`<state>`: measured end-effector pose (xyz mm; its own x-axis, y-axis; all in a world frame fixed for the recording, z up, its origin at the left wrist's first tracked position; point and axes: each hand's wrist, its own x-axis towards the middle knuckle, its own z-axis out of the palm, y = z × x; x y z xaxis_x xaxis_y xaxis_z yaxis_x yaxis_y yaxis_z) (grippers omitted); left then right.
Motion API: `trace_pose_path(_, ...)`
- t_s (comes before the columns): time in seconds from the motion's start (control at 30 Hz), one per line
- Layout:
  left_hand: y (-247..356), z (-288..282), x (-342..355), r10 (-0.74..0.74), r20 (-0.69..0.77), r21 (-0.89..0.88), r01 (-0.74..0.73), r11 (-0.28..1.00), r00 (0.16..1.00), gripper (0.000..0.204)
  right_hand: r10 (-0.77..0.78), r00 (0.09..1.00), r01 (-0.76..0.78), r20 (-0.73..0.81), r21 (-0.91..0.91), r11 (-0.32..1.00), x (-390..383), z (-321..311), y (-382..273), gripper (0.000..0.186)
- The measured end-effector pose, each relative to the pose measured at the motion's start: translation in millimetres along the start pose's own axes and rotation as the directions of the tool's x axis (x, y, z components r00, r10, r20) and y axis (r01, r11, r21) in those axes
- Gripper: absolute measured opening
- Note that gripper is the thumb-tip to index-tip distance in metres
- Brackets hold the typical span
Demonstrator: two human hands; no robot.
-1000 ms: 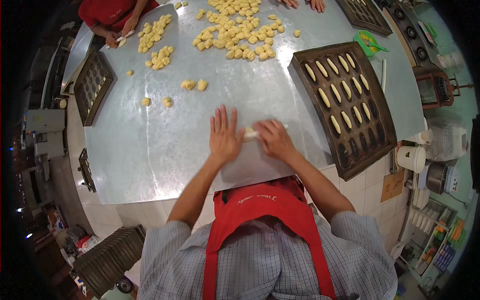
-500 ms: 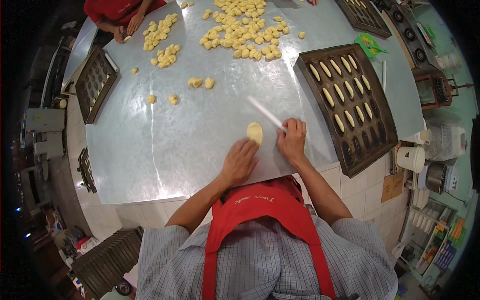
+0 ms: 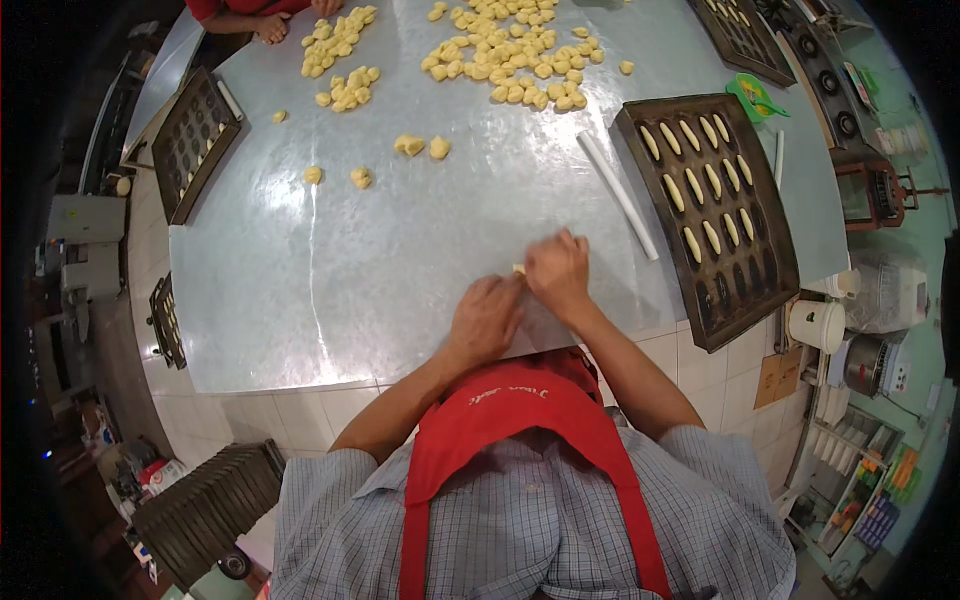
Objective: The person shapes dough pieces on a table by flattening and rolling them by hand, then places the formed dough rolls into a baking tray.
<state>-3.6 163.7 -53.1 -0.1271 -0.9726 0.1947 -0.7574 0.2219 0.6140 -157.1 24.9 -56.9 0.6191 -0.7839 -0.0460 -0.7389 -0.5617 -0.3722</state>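
A small piece of yellow dough (image 3: 519,269) lies on the metal table near its front edge, mostly covered by my hands. My left hand (image 3: 487,318) has its fingers bent down onto the dough's near side. From the right, my right hand (image 3: 558,272) closes over the dough with curled fingers, slightly blurred by motion. A white rolling pin (image 3: 617,195) rests on the table to the right of my hands, beside a dark baking tray (image 3: 715,328) holding several slim dough rolls in its hollows.
Several loose dough balls (image 3: 409,145) lie beyond my hands, with a large heap of them (image 3: 505,52) farther back. A green bowl (image 3: 757,97) stands behind the tray. Another moulded tray (image 3: 190,150) is at the left edge. A co-worker's hand (image 3: 271,27) rests at the far left.
My right hand has let go of the rolling pin, now lying by the tray, and moved left onto the dough. The flat oval of dough is now gathered small under both hands.
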Motion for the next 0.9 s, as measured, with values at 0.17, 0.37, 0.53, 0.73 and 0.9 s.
trace_pose_path(0.17, -66, -23, 18, -0.211, -0.162, 0.055, 0.222, 0.973, 0.964, 0.042, -0.102, 0.936, 0.126, -0.338, 0.051, 0.991, 13, 32, -30, 0.063)
trace_pose_path(0.37, -199, -93, 76, -0.385, -0.315, 0.003, 0.407, 0.913, 0.867, 0.036, -0.134, 0.955, 0.105, -0.266, -0.122, 0.987, -25, 30, -53, 0.065)
trace_pose_path(0.53, -244, -96, 166, -0.317, -0.448, 0.025, 0.366, 0.93, 0.836, 0.036, -0.054, 0.933, 0.06, -0.357, 0.005, 0.998, 32, 24, -32, 0.064)
trace_pose_path(0.73, -210, -93, 160, -0.436, -0.401, -0.085, 0.442, 0.893, 0.805, 0.029, -0.079, 0.969, 0.124, -0.232, 0.185, 0.975, -67, 12, -6, 0.053)
trace_pose_path(0.9, -210, -95, 74, -0.41, -0.256, 0.284, 0.473, 0.834, 0.876, 0.052, 0.07, 0.911, 0.1, -0.406, 0.382, 0.919, -54, -12, 32, 0.031)
